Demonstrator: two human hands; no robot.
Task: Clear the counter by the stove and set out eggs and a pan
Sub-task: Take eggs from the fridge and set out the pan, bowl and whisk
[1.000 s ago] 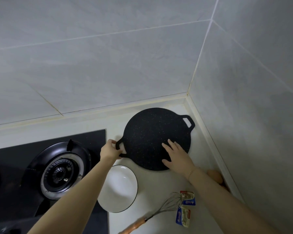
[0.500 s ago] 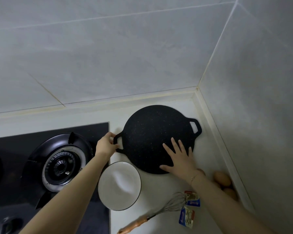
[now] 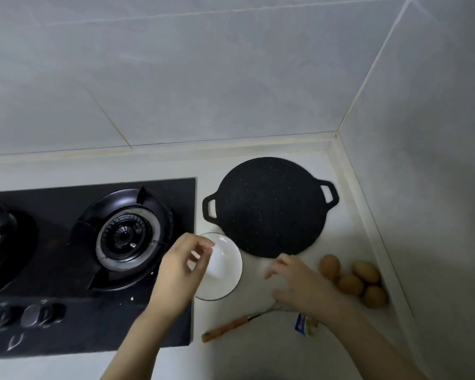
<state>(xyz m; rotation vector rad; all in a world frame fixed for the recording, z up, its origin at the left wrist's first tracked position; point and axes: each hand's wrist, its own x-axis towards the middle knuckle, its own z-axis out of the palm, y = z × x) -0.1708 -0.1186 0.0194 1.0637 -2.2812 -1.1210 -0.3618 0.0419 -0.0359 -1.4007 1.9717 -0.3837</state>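
Observation:
A flat black speckled pan [image 3: 269, 207] with two loop handles lies on the white counter [image 3: 258, 352] in the corner, with nothing touching it. Several brown eggs [image 3: 351, 281] sit against the right wall, in front of the pan. My left hand [image 3: 181, 267] hovers over the left rim of a white bowl [image 3: 225, 270], fingers loosely curled and holding nothing. My right hand [image 3: 299, 283] is spread open just in front of the pan, left of the eggs, above a whisk's wire head. Both hands are blurred by motion.
A whisk with a wooden handle [image 3: 228, 327] lies in front of the bowl. A small blue and white packet [image 3: 305, 325] shows under my right forearm. A black gas stove [image 3: 93, 256] with a burner [image 3: 126, 234] and knobs [image 3: 30, 316] fills the left side. Tiled walls close the corner.
Both hands have let go of the pan and drawn back toward me. The pan stays in the corner. The view has tilted down, showing more of the stove and eggs.

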